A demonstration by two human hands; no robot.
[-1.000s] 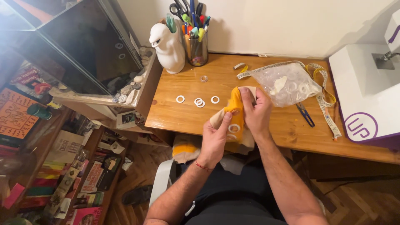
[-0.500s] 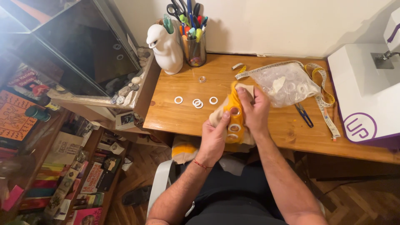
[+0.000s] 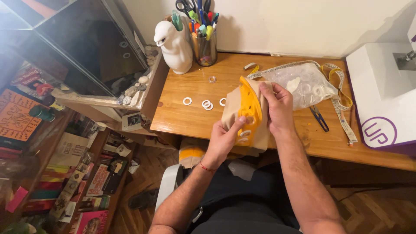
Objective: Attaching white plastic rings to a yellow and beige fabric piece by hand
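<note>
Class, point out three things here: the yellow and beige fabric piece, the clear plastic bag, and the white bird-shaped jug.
yellow and beige fabric piece [image 3: 248, 108], head view, its yellow band.
clear plastic bag [image 3: 305, 84], head view, its middle.
white bird-shaped jug [image 3: 175, 45], head view, its body.

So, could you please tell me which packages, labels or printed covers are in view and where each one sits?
Clear plastic bag: on the desk behind the hands, crumpled, holding white rings.
Round purple logo: on the white machine base, right.
Orange patterned cover: far left, rectangular, dark line drawing.
Pink book: on the floor, bottom left.
</note>
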